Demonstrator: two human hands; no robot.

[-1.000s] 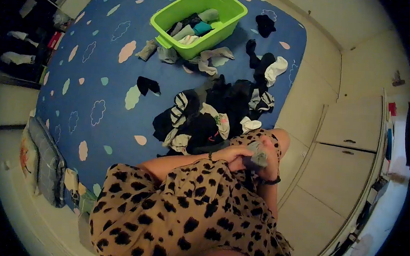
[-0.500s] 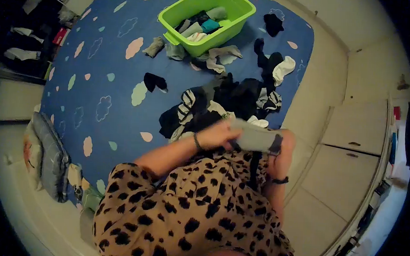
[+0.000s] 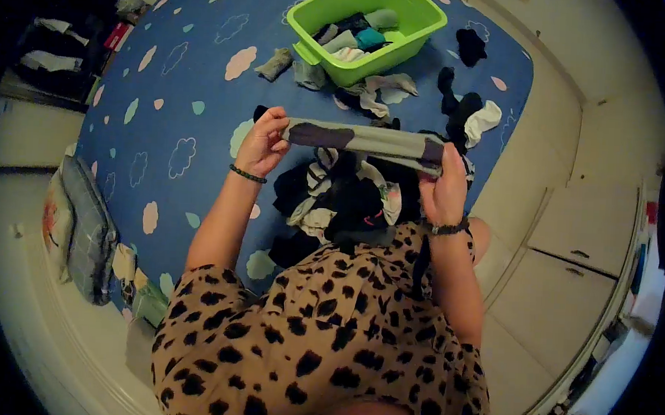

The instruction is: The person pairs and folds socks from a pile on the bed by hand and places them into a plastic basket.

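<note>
A grey sock point(image 3: 387, 141) with dark patches is stretched out level between my two hands, above the bed. My left hand point(image 3: 265, 141) pinches one end of it, while my right hand point(image 3: 446, 189) grips the other end, by the dark band. Below the sock lies a loose pile of socks point(image 3: 355, 201), mostly black, with some white and striped ones. The raised sock and my hands cover part of that pile.
A green plastic tub point(image 3: 376, 68) holding several folded socks stands on the blue patterned bed point(image 3: 158, 111). Rolled socks point(image 3: 274, 64) lie beside it. A white sock point(image 3: 482, 123) and a black sock point(image 3: 471, 47) are near the right edge. Cushions point(image 3: 86, 230) lie at left.
My left hand has moved left and up, pulling the grey sock out to full length. My right hand has risen, keeping its end. The view has shifted slightly.
</note>
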